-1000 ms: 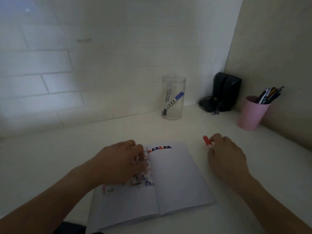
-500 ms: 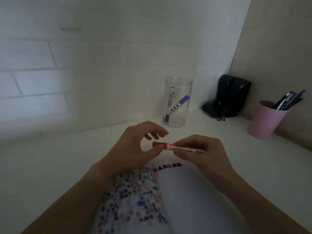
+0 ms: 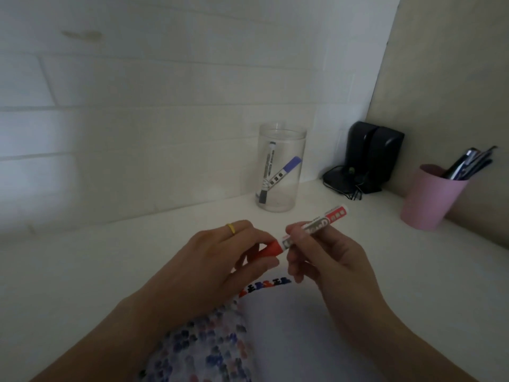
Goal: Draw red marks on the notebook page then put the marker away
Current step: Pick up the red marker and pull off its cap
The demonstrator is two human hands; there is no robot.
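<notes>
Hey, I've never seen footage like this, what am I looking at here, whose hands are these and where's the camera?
There is no machine. A person wears a camera on the head, looking down at their own bare hands over a white desk. The right hand grips the barrel of a red whiteboard marker; the left hand, wearing a yellow ring, pinches its red cap. Below lies an open notebook, its left page full of red and blue marks. Behind stand a clear jar holding two markers, a black device and a pink cup of pens.
</notes>
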